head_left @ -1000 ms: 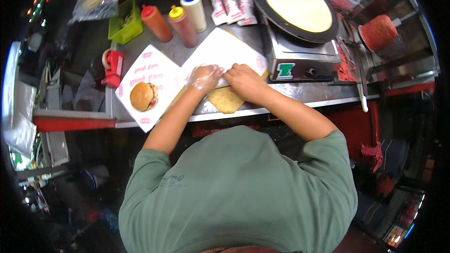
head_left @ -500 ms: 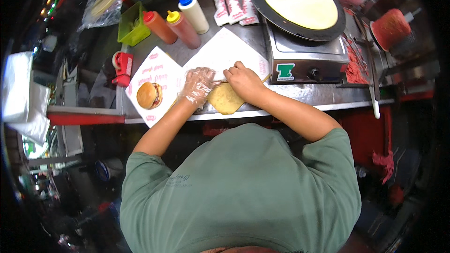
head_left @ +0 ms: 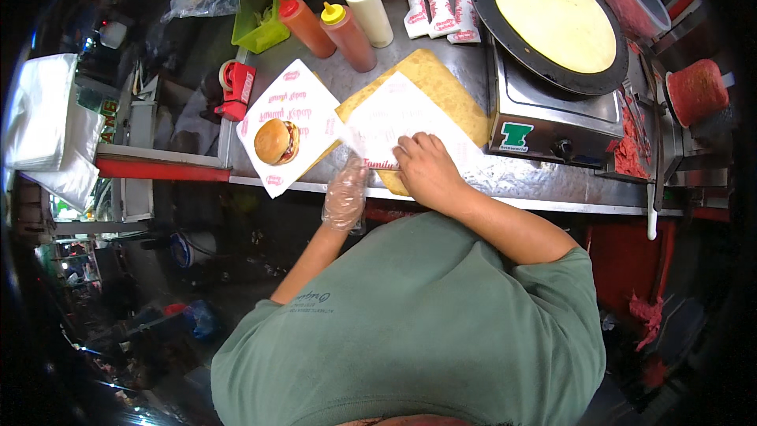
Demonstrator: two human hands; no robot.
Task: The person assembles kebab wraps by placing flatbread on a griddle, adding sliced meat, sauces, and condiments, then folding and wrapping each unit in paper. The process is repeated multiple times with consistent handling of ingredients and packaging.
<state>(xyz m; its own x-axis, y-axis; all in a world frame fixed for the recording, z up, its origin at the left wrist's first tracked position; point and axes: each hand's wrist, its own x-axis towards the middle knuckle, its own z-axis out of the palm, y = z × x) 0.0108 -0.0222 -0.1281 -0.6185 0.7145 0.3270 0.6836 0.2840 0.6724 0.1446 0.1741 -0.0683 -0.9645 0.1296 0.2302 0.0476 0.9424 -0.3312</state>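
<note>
- Pressing flat on a white printed wrapper sheet (head_left: 394, 122), the bare right hand (head_left: 426, 170) sits just below the centre of the frame, fingers spread and palm down; it grips nothing, only bears on the paper's lower edge.
- The sheet lies on a tan board (head_left: 449, 91), its long axis running from lower right up toward upper left; it reaches away from the right hand to the upper left.
- The left hand (head_left: 345, 193), in a clear plastic glove, hangs loosely curled at the sheet's lower left corner; whether it pinches that corner I cannot tell.
- The right hand is the nearer, already on the sheet.
- Left of the board, a second wrapper (head_left: 288, 126) carries a burger (head_left: 276, 142).
- Three squeeze bottles (head_left: 339, 28) stand at upper centre; a green tray (head_left: 259, 28) sits left of them, contents unclear.
- At upper right, a round griddle (head_left: 505, 31) bears a pale crepe (head_left: 554, 16); a clear tub (head_left: 635, 4) beside it holds something red.
</note>
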